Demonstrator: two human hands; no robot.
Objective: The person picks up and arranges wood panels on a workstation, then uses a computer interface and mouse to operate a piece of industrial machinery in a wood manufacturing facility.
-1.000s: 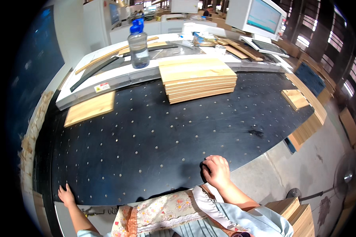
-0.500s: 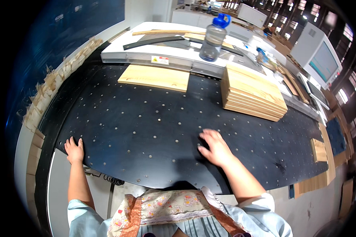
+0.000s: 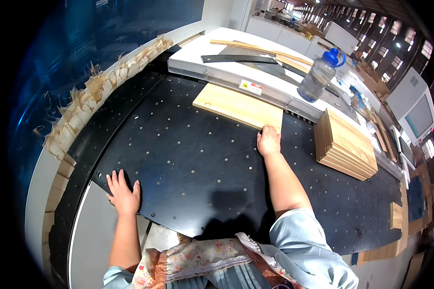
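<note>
A flat light-wood board (image 3: 241,107) lies on the black table (image 3: 178,159) along the foot of the white ledge. At its near right corner my right hand (image 3: 269,140) has reached the edge, fingers curled together against it. The fingertips are partly hidden there. My left hand (image 3: 124,193) rests flat on the table's near left edge, fingers spread, holding nothing. To the right of my right hand stands a stack of several similar wooden boards (image 3: 347,142), apart from it.
On the white ledge (image 3: 190,55) are a blue-capped water bottle (image 3: 318,76), a dark strip (image 3: 238,59) and a thin wooden strip (image 3: 260,49). Frayed tan tape or paper (image 3: 101,86) lines the blue panel at left. A monitor (image 3: 413,106) and small wood block (image 3: 396,215) are at right.
My right hand has gone forward from above the bare table to the board's near right corner. My left hand stays at the table edge, and the whole view has turned somewhat.
</note>
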